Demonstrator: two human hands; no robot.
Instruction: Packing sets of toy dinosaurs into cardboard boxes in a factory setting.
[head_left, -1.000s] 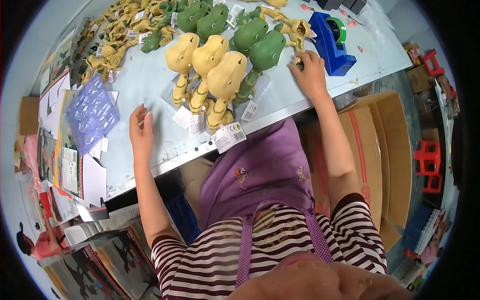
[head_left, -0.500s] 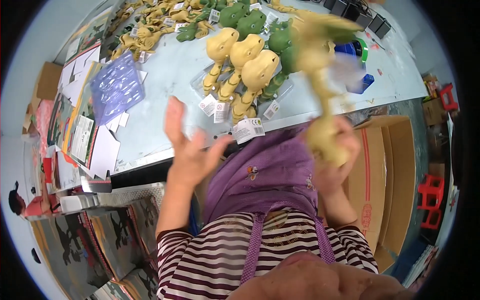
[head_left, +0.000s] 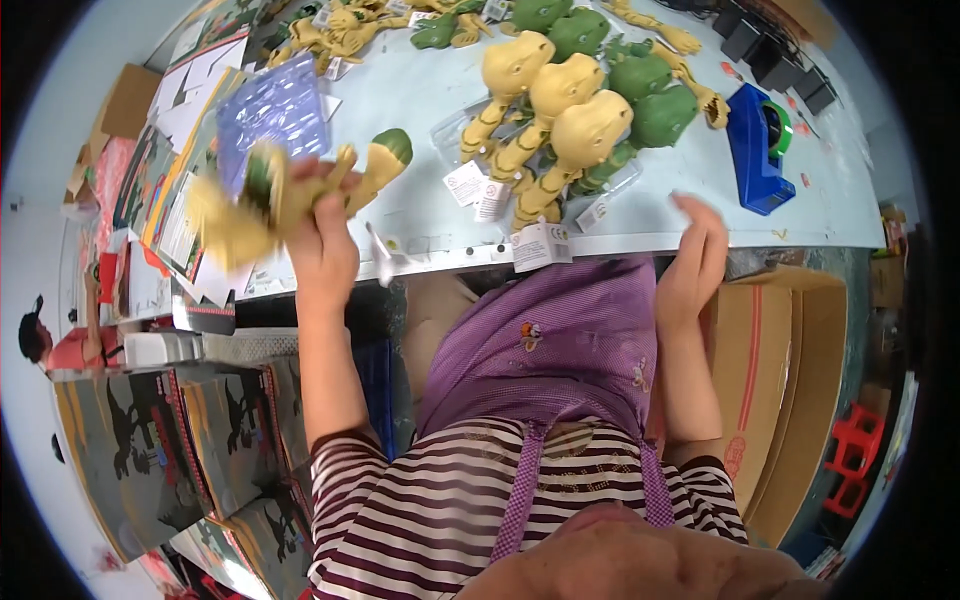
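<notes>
My left hand (head_left: 325, 250) is closed around a yellow-and-green toy dinosaur (head_left: 374, 185), above the table's left front part. Its left end is smeared by motion, and a white tag dangles below it. My right hand (head_left: 693, 262) holds nothing at the table's front edge, with its fingers loosely bent and apart from the thumb. Between my hands, a cluster of dinosaur toys sits in a clear plastic tray (head_left: 450, 130). Yellow heads (head_left: 590, 130) are on the cluster's near side and green heads (head_left: 662, 115) on its right, with white tags (head_left: 540, 247) hanging in front.
A purple-tinted clear blister tray (head_left: 272, 115) lies on printed cardboard sheets (head_left: 205, 75) at the left. More toy parts (head_left: 355, 38) are piled at the back. A blue tape dispenser (head_left: 750, 150) stands right. Below are an open carton (head_left: 765, 380) and stacked printed boxes (head_left: 130, 450).
The toy dinosaur has passed from my right hand to my left and moved left over the table. My right hand, now without it, has gone to the table edge. The view has shifted slightly.
</notes>
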